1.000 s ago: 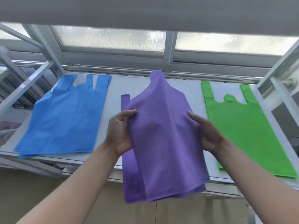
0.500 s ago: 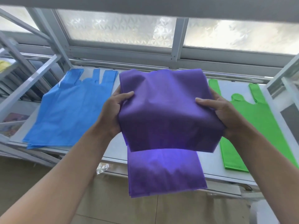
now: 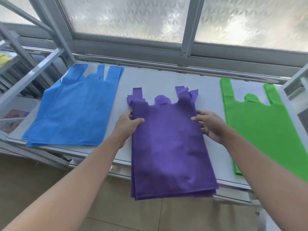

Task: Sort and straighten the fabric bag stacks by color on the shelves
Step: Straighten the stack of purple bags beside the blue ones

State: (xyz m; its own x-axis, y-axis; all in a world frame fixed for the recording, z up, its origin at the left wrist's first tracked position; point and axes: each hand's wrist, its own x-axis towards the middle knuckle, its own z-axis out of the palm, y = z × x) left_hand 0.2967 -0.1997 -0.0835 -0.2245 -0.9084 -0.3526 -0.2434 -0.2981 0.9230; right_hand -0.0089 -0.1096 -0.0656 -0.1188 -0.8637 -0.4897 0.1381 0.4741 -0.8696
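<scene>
Bare shelf [image 3: 150, 77] offers two lanes I can use: one between the blue stack [image 3: 75, 110] and the purple stack [image 3: 170, 144], and one between the purple stack and the green stack [image 3: 260, 130]. The left hand [image 3: 127, 126] occupies the first lane and the right hand [image 3: 210, 125] the second. Open shelf behind the purple handles ends at the window frame [image 3: 133, 47]. A slanted brace [image 3: 31, 75] crowds the blue stack's left side, and an upright post [image 3: 295, 77] flanks the green stack.
</scene>
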